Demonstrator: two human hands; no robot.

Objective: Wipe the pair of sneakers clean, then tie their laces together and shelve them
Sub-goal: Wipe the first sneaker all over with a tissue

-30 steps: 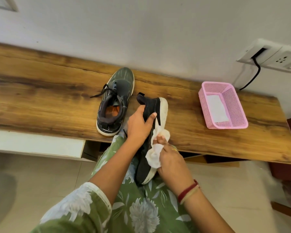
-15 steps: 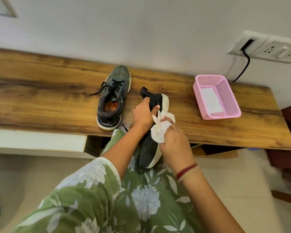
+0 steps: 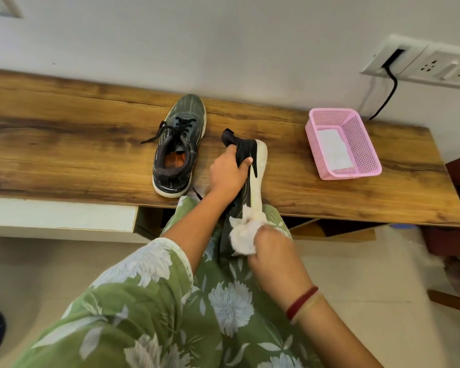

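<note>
A dark sneaker with a white sole [image 3: 258, 168] lies on its side across my lap and the front edge of the wooden shelf top [image 3: 77, 144]. My left hand [image 3: 229, 171] grips it at the heel collar. Lower on the sole, near the toe end, my right hand [image 3: 271, 248] holds a crumpled white wipe [image 3: 243, 235] against the shoe. The second sneaker [image 3: 179, 147], dark grey-green with black laces loose, stands upright on the wood to the left, toe toward the wall.
A pink mesh basket [image 3: 356, 128] holding a white sheet sits on the wood at the right. A wall socket [image 3: 422, 62] with a black cable hangs above it. An open compartment lies beneath the board. Dark furniture stands at the far right.
My right hand has slid the wipe down the sole from the heel part toward the toe end. The left hand keeps its grip at the heel.
</note>
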